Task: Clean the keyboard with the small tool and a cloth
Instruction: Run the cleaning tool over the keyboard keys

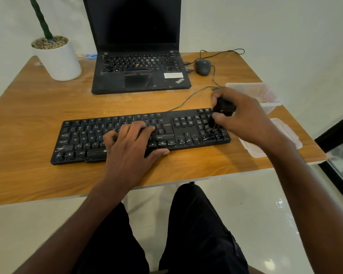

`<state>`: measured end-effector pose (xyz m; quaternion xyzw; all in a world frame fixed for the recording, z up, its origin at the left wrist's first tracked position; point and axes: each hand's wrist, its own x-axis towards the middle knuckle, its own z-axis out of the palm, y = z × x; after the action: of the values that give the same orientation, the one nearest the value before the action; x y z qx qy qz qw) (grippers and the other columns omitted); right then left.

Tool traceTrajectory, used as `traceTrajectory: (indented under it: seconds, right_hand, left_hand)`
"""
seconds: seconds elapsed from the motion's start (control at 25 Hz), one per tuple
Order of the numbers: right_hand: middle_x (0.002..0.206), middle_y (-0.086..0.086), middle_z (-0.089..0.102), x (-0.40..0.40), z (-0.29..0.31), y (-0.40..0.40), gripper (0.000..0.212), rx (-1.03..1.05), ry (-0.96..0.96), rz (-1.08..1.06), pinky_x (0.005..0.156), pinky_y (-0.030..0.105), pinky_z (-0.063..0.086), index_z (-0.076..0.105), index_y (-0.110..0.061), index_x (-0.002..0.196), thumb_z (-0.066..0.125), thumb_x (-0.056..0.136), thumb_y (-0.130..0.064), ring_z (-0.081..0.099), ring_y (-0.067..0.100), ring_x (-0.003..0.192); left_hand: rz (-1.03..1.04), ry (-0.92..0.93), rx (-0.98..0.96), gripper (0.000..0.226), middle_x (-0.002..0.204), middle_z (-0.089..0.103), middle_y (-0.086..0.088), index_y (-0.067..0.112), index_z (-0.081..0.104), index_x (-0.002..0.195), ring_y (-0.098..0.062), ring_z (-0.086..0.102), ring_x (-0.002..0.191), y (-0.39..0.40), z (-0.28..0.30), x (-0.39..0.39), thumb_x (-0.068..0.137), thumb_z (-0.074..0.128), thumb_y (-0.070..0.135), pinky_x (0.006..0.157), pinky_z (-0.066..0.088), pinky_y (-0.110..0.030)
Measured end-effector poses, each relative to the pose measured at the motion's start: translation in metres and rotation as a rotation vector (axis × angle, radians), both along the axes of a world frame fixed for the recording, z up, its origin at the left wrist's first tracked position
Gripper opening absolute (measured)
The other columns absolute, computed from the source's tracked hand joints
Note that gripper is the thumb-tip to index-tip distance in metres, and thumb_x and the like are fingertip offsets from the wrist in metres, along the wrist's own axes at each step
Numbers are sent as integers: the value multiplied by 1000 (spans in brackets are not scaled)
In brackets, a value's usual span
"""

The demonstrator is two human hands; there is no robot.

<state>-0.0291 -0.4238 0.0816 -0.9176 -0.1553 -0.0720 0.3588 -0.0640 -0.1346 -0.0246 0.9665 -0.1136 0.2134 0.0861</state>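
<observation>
Black small tool (223, 109), clenched in right hand (244, 117), tip down on the numeric pad. Left hand (131, 145) flat, fingers spread, likely steadying the keyboard (83, 139) at the wooden desk (38, 107) front edge. Cloth unseen.

The black, dusty keyboard (143, 135) lies flat on the table, a small black tool (223, 109) over its numpad.

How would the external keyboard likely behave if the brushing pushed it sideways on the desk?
The keyboard looks like a light, rigid plastic slab, so it would probably slide as one piece on the smooth wooden desk. The left hand resting flat on its keys likely pins it. Its thin cable would offer little resistance.
</observation>
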Motion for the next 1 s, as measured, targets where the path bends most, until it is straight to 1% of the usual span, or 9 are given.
traceTrajectory:
  seconds: [0.08,0.16,0.24,0.36,0.48,0.56,0.68,0.84,1.0]
  right_hand:
    - [104,-5,65,4,0,-10,28,-57,-36,-113,76,44,61,58,-34,103,71,86,-16,64,16,96]
    - [107,-3,64,3,-3,-11,27,-90,-97,-161,81,48,59,58,-35,106,69,87,-18,62,18,98]
    - [110,-3,64,2,-4,-10,27,-91,-107,-111,83,48,58,58,-35,106,69,89,-18,61,19,101]
    - [103,-8,65,0,6,-13,26,-80,47,5,78,46,61,59,-33,99,70,85,-14,62,15,99]
    - [103,-7,65,1,3,-12,26,-53,-33,-64,78,42,61,59,-35,103,70,88,-17,63,15,97]
    - [108,-4,65,1,-2,-11,27,-32,-81,-83,81,45,60,58,-36,107,68,91,-18,64,18,101]
    - [106,-6,65,2,1,-18,26,-20,38,-74,75,45,63,58,-35,101,69,87,-16,66,19,100]
    - [107,-8,64,0,1,-10,26,-29,-63,-37,80,44,60,59,-36,105,69,90,-18,63,14,101]
    - [103,-14,64,-2,7,-8,25,-83,37,47,76,43,61,60,-36,102,69,88,-17,63,9,98]
  left_hand:
    - [1,8,3,77,137,55,1,23,63,138,-21,49,122,0,0,0,93,41,82,96,28,-45]
    - [8,9,8,77,138,55,1,24,62,139,-21,48,123,0,0,0,93,41,82,96,27,-44]
    - [10,14,12,77,138,54,0,24,61,140,-22,48,123,0,0,0,94,40,82,97,27,-45]
    - [18,10,20,76,138,55,-1,24,61,139,-23,49,122,-1,-1,0,96,39,82,96,27,-46]
    - [22,-3,19,77,136,54,0,24,62,138,-21,46,121,-1,-1,1,93,39,82,96,27,-46]
    - [17,-9,16,76,136,54,0,24,62,137,-20,44,122,0,-1,0,93,40,82,96,26,-46]
    - [9,-18,2,78,135,55,0,23,63,137,-20,46,121,-1,-1,0,93,39,82,96,27,-46]
    - [2,-9,0,79,136,55,0,23,63,138,-20,46,122,0,-1,0,92,38,83,96,27,-45]
    - [7,-11,0,79,136,55,1,23,62,139,-21,48,122,-1,-1,0,93,39,82,96,30,-47]
